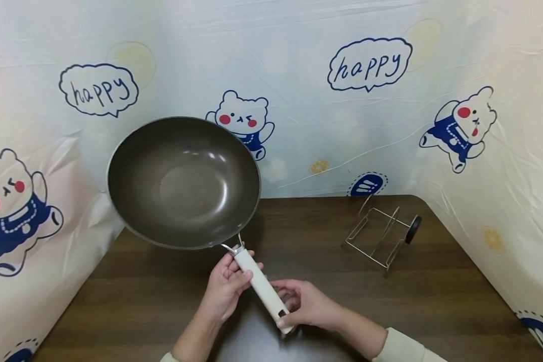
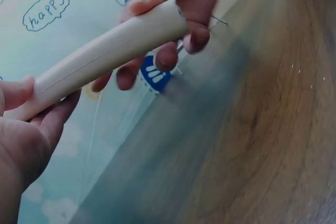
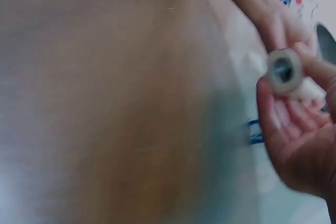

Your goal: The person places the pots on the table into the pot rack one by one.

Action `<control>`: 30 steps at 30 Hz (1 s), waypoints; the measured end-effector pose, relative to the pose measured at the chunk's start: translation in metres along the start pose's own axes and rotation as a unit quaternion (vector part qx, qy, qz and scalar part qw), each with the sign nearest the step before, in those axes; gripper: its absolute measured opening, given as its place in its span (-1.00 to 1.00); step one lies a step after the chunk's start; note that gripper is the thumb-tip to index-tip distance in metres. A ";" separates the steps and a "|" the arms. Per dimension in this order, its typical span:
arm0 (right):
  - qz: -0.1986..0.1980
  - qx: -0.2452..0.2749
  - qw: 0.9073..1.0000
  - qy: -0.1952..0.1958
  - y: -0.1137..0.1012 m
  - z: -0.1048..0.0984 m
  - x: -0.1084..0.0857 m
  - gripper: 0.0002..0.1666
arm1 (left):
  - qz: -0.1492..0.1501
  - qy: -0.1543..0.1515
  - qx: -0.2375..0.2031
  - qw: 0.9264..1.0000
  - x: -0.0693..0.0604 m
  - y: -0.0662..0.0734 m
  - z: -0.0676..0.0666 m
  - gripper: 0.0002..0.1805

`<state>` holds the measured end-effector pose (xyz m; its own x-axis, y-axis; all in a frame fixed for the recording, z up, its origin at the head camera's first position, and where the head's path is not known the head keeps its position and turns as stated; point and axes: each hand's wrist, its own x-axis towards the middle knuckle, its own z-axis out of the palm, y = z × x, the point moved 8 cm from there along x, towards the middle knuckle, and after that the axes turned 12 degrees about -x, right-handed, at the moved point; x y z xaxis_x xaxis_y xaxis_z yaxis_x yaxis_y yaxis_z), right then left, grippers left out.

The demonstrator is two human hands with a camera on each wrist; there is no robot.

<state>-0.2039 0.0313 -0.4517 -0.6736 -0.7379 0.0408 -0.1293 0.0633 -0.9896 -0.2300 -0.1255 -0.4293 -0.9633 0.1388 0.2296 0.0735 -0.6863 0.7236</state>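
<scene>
A deep pan (image 1: 185,181) with a dark inside is held up over the table's left side, its inside facing the head camera. My left hand (image 1: 228,286) grips the cream handle (image 1: 262,286) near the pan, thumb on top. At the handle's far end my right hand (image 1: 309,306) pinches it between thumb and fingers. In the left wrist view the handle (image 2: 105,51) runs between the left hand (image 2: 23,140) and the right hand (image 2: 178,3). The right wrist view shows the handle's round, hollow end (image 3: 284,72) beside the right hand's fingers.
A wire rack (image 1: 380,236) with a black round knob (image 1: 414,230) stands on the brown wooden table (image 1: 344,291) at the back right. Behind and at both sides hangs a pale cloth (image 1: 298,125) printed with bears and speech bubbles.
</scene>
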 end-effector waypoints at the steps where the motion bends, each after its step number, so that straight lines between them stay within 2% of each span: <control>1: 0.012 -0.049 0.999 0.021 -0.004 -0.002 0.000 -0.17 | -0.004 0.004 0.014 1.000 0.001 0.000 0.000 -0.38; 4: 0.041 -0.152 0.985 0.066 -0.013 -0.003 0.000 -0.16 | -0.019 0.014 0.046 0.999 0.004 -0.002 0.001 -0.34; 6: 0.054 -0.195 0.976 0.086 -0.018 -0.002 -0.001 -0.16 | -0.025 0.016 0.060 0.998 0.006 -0.004 0.002 -0.32; 11: 0.067 -0.268 0.954 0.119 -0.021 0.001 -0.004 -0.16 | -0.036 0.024 0.089 0.995 0.009 -0.008 0.004 -0.28; 14: 0.064 -0.303 0.942 0.133 -0.023 0.001 -0.006 -0.15 | -0.041 0.019 0.107 0.993 0.011 -0.009 0.008 -0.27; 16: 0.061 -0.311 0.938 0.141 -0.024 0.000 -0.007 -0.15 | -0.047 0.009 0.116 0.992 0.012 -0.010 0.012 -0.28; 19: 0.064 -0.284 0.946 0.144 -0.022 0.001 -0.008 -0.18 | -0.060 -0.008 0.125 0.990 0.014 -0.011 0.017 -0.27; 22: 0.065 -0.241 0.958 0.140 -0.017 0.004 -0.009 -0.21 | -0.070 -0.022 0.131 0.989 0.013 -0.011 0.017 -0.27; 25: 0.056 -0.192 0.971 0.133 -0.012 0.008 -0.009 -0.22 | -0.073 -0.052 0.130 0.987 0.013 -0.009 0.018 -0.27; 28: 0.047 -0.161 0.977 0.131 -0.008 0.010 -0.010 -0.22 | -0.072 -0.076 0.127 0.986 0.014 -0.007 0.019 -0.29; 30: 0.042 -0.153 0.978 0.134 -0.007 0.010 -0.010 -0.21 | -0.075 -0.077 0.128 0.986 0.016 -0.006 0.021 -0.29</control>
<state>-0.1886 0.0314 -0.4462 -0.8522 -0.5219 0.0367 -0.2497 0.3440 -0.9052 -0.2409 -0.1039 -0.4166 -0.9190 0.3454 0.1900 0.0154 -0.4502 0.8928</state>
